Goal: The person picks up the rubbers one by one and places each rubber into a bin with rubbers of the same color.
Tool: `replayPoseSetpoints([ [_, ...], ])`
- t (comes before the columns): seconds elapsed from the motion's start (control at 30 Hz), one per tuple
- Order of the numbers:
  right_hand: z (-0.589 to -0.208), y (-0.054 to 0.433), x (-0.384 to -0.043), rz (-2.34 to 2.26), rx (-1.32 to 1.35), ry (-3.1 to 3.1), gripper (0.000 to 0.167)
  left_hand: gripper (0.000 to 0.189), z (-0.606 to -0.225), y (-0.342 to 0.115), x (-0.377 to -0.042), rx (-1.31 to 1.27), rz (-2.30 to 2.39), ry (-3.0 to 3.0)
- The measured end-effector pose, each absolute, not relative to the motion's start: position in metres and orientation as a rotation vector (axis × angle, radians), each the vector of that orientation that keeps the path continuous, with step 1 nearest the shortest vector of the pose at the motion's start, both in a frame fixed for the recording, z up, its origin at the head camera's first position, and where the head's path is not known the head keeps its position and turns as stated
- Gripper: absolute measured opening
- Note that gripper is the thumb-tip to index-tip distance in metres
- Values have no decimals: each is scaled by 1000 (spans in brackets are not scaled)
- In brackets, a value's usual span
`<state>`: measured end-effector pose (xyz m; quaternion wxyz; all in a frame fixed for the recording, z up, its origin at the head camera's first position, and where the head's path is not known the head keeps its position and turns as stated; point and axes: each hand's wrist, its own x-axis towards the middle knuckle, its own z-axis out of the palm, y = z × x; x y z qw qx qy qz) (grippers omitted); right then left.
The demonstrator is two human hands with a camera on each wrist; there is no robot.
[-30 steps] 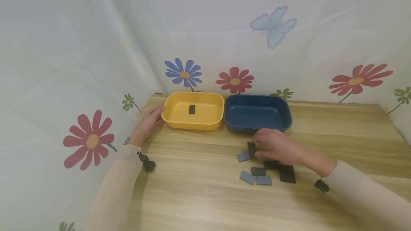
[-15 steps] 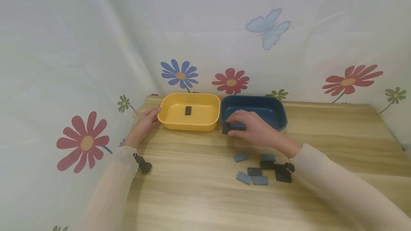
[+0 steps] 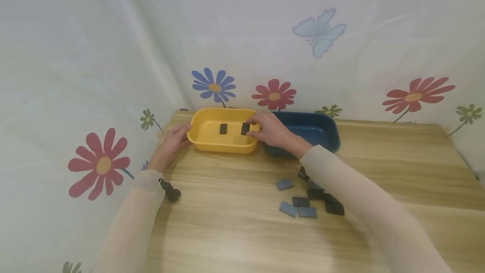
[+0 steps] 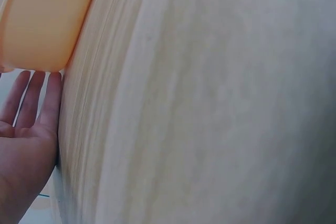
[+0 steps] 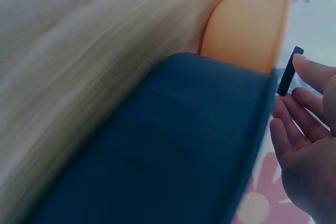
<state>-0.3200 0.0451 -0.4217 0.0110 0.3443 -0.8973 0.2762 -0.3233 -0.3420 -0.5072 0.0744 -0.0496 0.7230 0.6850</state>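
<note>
My right hand (image 3: 270, 129) pinches a small black rectangular tile (image 3: 245, 128) between thumb and fingers, over the right part of the yellow tray (image 3: 219, 148). In the right wrist view the tile (image 5: 290, 72) appears edge-on, thin and flat, above rim level. A second black tile (image 3: 223, 129) lies on the tray's floor. At the tray's left end is my left hand (image 3: 171, 144); in the left wrist view its extended fingers (image 4: 51, 98) have their tips right at the yellow end wall (image 4: 44, 24).
A dark blue tray (image 3: 333, 140) stands against the yellow one on its right, partly behind my right hand. Nearer on the wooden table lie several tiles, grey-blue (image 3: 289, 209) and black (image 3: 335, 208), some partly under my right sleeve (image 3: 363, 188). A flowered curtain (image 3: 242, 33) hangs behind.
My right hand has carried the black tile from the group on the table, past the blue tray's front, to over the yellow tray. The left hand has stayed at the yellow tray's end.
</note>
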Motion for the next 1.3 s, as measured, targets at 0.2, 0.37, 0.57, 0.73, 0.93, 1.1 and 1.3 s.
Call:
replayPoseSetpoints([
  [0.2, -430, 24, -342, 858, 994, -2867, 40, 70, -508, -341, -325, -143, 2070, 2163],
  [0.37, -435, 8, -356, 831, 940, -2904, 40, 68, -506, -342, -326, -159, 2062, 2152],
  [0.57, -441, -10, -366, 814, 935, -2914, 35, 73, -503, -344, -325, -170, 2026, 2177],
  [0.73, -445, -19, -372, 774, 903, -2958, 32, 70, -504, -343, -323, -173, 2024, 2187],
  [0.93, -441, -18, -377, 735, 820, -2991, 26, 65, -502, -333, -329, -158, 2088, 2135],
  [1.1, -445, -17, -378, 714, 795, -3001, 21, 61, -492, -326, -325, -130, 2053, 2119],
  [1.3, -453, -24, -375, 695, 840, -2994, 19, 60, -482, -329, -311, -129, 2006, 2144],
])
